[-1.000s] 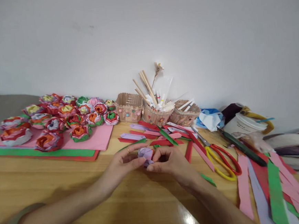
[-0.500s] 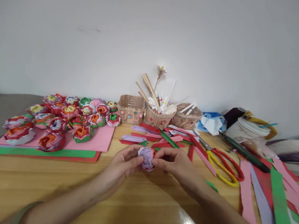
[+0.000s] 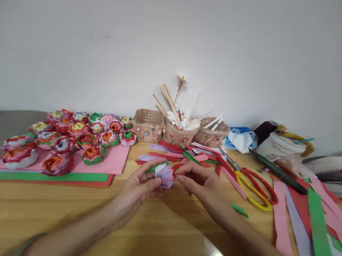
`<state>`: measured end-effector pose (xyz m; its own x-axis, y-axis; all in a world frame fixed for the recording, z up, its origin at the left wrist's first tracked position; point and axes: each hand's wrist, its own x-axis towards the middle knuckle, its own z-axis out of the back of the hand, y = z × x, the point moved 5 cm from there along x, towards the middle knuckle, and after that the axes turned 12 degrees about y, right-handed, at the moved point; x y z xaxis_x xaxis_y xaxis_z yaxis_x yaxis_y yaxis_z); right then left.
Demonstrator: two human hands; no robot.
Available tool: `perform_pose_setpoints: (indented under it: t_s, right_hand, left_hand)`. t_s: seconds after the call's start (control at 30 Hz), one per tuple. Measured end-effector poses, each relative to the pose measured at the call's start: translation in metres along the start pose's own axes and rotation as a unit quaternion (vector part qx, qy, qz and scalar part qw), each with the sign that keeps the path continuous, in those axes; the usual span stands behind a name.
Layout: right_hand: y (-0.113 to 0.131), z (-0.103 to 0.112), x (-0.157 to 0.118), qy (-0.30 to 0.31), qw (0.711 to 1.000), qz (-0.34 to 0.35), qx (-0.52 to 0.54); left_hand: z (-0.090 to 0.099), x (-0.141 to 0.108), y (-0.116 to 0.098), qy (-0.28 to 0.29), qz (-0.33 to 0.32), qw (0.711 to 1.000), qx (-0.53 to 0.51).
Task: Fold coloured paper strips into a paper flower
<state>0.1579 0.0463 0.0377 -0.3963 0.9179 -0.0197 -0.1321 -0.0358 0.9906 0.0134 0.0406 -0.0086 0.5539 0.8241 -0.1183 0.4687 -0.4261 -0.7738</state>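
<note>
My left grip (image 3: 142,183) is closed on a small, rounded lilac paper flower (image 3: 164,177), holding it up over the pale wooden worktop (image 3: 138,239). My right grip (image 3: 200,183) has thumb and forefinger at the flower's orange-red right edge; whether they pinch it, I cannot tell. Just beyond my grip lie folded red, lilac, pink and green paper strips (image 3: 188,155); to its right, red-and-yellow-handled metal scissors (image 3: 240,172); far left, multicoloured paper flowers (image 3: 87,140).
</note>
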Motion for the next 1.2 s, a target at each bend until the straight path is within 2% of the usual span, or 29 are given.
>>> perform_pose_setpoints:
  t_s: [0.17,0.33,0.53,0.67,0.83,1.03,1.2]
  right_hand:
    - [-0.003,0.000,0.000,0.015,1.000,-0.007,-0.004]
    - [0.003,0.003,-0.001,-0.049,0.995,0.057,-0.063]
    - [0.005,-0.005,-0.001,-0.006,0.991,0.064,-0.117]
    - [0.006,-0.007,-0.002,-0.007,0.985,0.097,-0.144]
    - [0.005,-0.010,-0.003,-0.005,0.976,0.138,-0.166]
    - [0.006,-0.013,-0.008,-0.027,0.950,0.193,-0.244]
    - [0.004,-0.014,-0.007,-0.024,0.967,0.164,-0.193]
  left_hand:
    - [0.000,0.000,0.002,0.001,0.002,0.998,0.058]
    - [-0.001,0.002,-0.002,0.002,-0.041,0.997,0.067]
    - [-0.003,-0.001,-0.008,-0.018,-0.073,0.996,0.047]
    - [0.002,-0.002,-0.007,-0.037,-0.101,0.993,0.046]
    - [0.001,0.002,-0.008,-0.006,-0.153,0.988,0.031]
    - [-0.002,0.001,-0.008,0.021,-0.174,0.983,0.055]
    - [-0.001,0.001,-0.005,0.013,-0.158,0.986,0.050]
